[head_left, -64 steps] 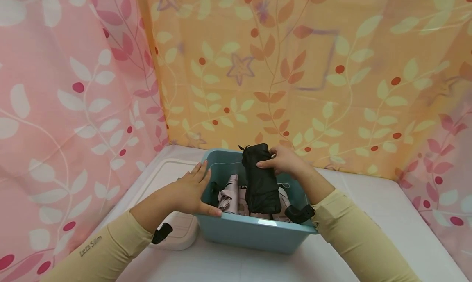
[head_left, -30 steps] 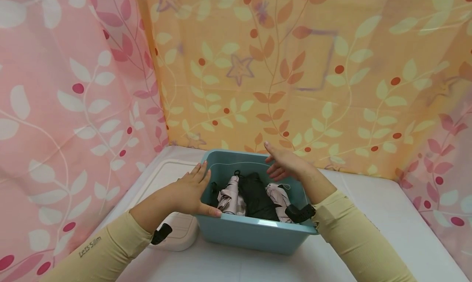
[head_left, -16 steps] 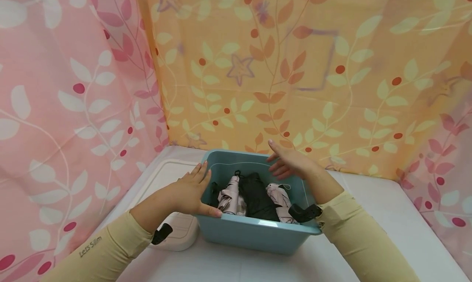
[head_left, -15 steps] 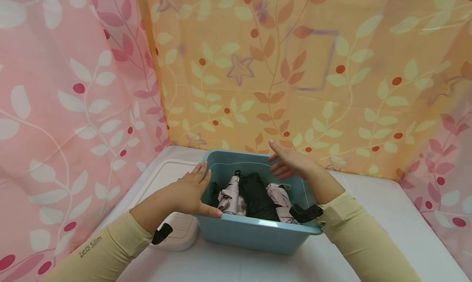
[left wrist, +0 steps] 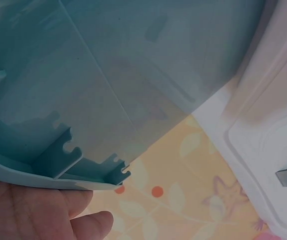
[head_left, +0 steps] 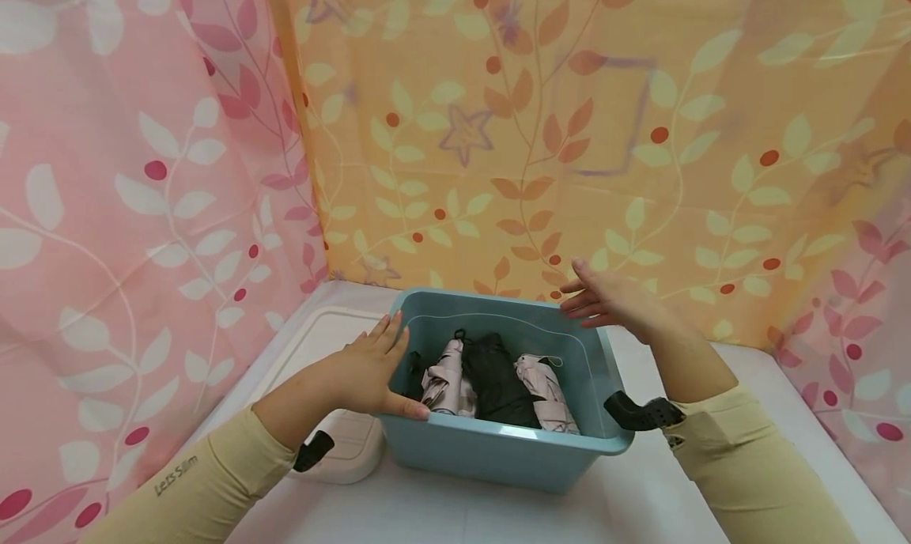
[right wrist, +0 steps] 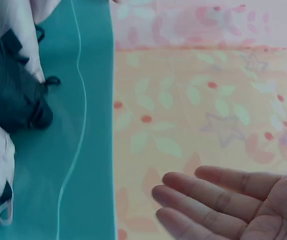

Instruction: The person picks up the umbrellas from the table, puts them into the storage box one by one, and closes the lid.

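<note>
My left hand (head_left: 366, 370) rests on the left rim of a blue plastic bin (head_left: 491, 459), fingers straight and spread, thumb on the front edge. The left wrist view shows that hand's fingers (left wrist: 38, 210) against the bin's outer edge. A folded black umbrella (head_left: 498, 382) lies in the middle of the bin. Beside it on the left is a pale pink folded umbrella (head_left: 443, 382), and on the right another pale pink one (head_left: 546, 394) with a white wrist loop. Above the back right corner my right hand (head_left: 615, 297) holds nothing, its fingers extended.
A white lid (head_left: 316, 330) lies on the white table (head_left: 427, 512) to the left, partly under my left arm. Patterned curtains, pink (head_left: 142, 291) on the left and yellow (head_left: 527, 133) behind, enclose the table. A dark object (head_left: 414, 370) sits at the bin's left inside.
My right hand lowered the black umbrella into the bin and let it go. It then moved right, out over the bin's right rim. The left hand stayed on the rim.
</note>
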`<state>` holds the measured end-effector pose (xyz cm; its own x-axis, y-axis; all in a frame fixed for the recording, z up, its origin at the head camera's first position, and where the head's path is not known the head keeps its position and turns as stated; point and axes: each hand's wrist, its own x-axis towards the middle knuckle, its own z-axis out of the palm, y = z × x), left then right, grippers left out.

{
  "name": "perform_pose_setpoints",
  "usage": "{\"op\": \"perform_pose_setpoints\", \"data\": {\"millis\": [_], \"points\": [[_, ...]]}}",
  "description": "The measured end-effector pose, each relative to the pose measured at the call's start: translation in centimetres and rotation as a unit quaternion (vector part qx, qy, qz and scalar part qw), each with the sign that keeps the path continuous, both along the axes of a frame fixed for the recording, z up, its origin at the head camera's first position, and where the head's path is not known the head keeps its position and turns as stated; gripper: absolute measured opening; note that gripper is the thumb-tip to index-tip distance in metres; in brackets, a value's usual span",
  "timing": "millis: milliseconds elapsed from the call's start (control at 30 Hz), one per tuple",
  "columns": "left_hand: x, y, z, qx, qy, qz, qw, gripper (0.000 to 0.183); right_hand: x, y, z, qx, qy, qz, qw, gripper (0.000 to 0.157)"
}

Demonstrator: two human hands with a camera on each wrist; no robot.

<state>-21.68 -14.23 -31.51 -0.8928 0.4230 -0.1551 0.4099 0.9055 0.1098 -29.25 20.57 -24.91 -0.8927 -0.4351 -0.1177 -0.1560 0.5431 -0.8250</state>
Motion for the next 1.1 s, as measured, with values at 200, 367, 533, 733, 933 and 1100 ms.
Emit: {"op": "perform_pose_setpoints", "data": {"millis": [200, 367, 533, 733, 933, 1100], "points": [[0.0, 0.0, 0.0, 0.000, 0.000, -0.001, 1.0000, 0.124, 1.5, 2.6, -0.3, 0.048, 0.105, -0.010, 0.993, 0.066], [0.0, 0.1, 0.1, 0.000, 0.003, -0.001, 1.0000, 0.123, 3.4, 4.4, -1.4, 0.139, 0.186, -0.020, 0.973, 0.061], [0.1, 0.0, 0.0, -0.002, 0.004, -0.001, 1.0000, 0.123, 5.1, 5.5, -3.7, 0.169, 0.219, 0.003, 0.961, 0.079], [0.0, 0.0, -0.3, 0.000, 0.006, -0.002, 1.0000, 0.123, 6.8, 5.9, -6.2, 0.163, 0.204, 0.030, 0.965, 0.099], [-0.1, -0.1, -0.5, 0.000, 0.009, -0.002, 1.0000, 0.123, 7.6, 5.9, -8.0, 0.157, 0.209, 0.058, 0.963, 0.100], [-0.2, -0.1, -0.5, 0.001, 0.010, 0.000, 0.9999, 0.124, 7.4, 5.9, -8.9, 0.148, 0.214, 0.075, 0.963, 0.101]]}}
